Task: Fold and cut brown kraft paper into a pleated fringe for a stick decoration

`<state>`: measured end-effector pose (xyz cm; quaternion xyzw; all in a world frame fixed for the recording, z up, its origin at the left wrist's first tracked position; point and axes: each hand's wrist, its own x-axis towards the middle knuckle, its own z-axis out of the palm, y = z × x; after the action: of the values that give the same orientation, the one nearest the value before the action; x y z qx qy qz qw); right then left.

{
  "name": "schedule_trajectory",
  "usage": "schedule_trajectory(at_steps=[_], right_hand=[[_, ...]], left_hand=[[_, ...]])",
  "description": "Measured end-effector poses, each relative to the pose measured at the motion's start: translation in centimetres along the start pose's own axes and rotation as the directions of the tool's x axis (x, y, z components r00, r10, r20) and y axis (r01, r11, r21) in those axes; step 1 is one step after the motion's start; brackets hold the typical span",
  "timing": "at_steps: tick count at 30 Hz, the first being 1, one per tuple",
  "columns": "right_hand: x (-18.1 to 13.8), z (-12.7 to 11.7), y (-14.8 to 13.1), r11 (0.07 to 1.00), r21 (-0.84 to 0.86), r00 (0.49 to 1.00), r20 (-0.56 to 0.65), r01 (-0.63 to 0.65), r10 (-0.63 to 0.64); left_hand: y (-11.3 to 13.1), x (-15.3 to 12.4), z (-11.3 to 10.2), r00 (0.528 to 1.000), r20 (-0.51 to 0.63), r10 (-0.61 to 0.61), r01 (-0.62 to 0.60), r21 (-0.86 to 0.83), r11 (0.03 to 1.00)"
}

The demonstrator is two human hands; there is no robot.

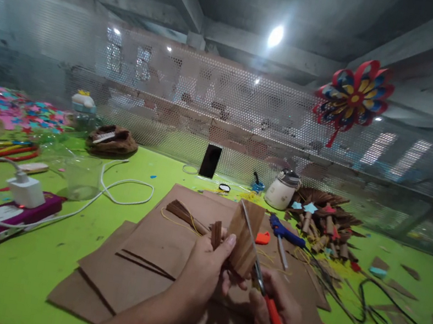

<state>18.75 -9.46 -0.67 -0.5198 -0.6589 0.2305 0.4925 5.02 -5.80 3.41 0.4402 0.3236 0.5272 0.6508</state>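
My left hand point(205, 272) pinches a folded, pleated piece of brown paper point(244, 238), holding it upright over a stack of brown paper sheets point(140, 260). My right hand point(278, 307) grips red-handled scissors point(262, 282), whose blades lie against the right edge of the folded paper. A short pleated stub point(216, 234) sticks up beside my left thumb. A folded brown strip point(186, 213) with yellow string lies on the sheets behind.
On the green table: a blue glue gun point(285, 233), a white jar point(281, 191), a pile of finished brown fans point(326, 217), a black phone point(210, 161) against the mesh wall, a purple power strip with a white charger point(24, 195), black cables point(382, 314), a clear jar point(79, 177).
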Motion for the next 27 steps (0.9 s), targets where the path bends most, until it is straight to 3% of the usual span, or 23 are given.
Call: schedule_trajectory(at_steps=[15, 21, 27], right_hand=[[-0.31, 0.28, 0.50, 0.999, -0.046, 0.999, -0.053, -0.006, 0.003], [-0.20, -0.01, 0.51, 0.999, 0.004, 0.999, -0.005, -0.032, 0.032], [0.26, -0.38, 0.14, 0.998, 0.057, 1.000, 0.008, 0.029, -0.029]], left_hand=[[0.14, 0.04, -0.36, 1.000, 0.019, 0.020, -0.021, 0.040, 0.999], [0.03, 0.01, -0.46, 0.999, 0.048, -0.018, 0.017, 0.011, 1.000], [-0.17, -0.20, -0.23, 0.997, 0.076, -0.031, 0.029, 0.027, 0.999]])
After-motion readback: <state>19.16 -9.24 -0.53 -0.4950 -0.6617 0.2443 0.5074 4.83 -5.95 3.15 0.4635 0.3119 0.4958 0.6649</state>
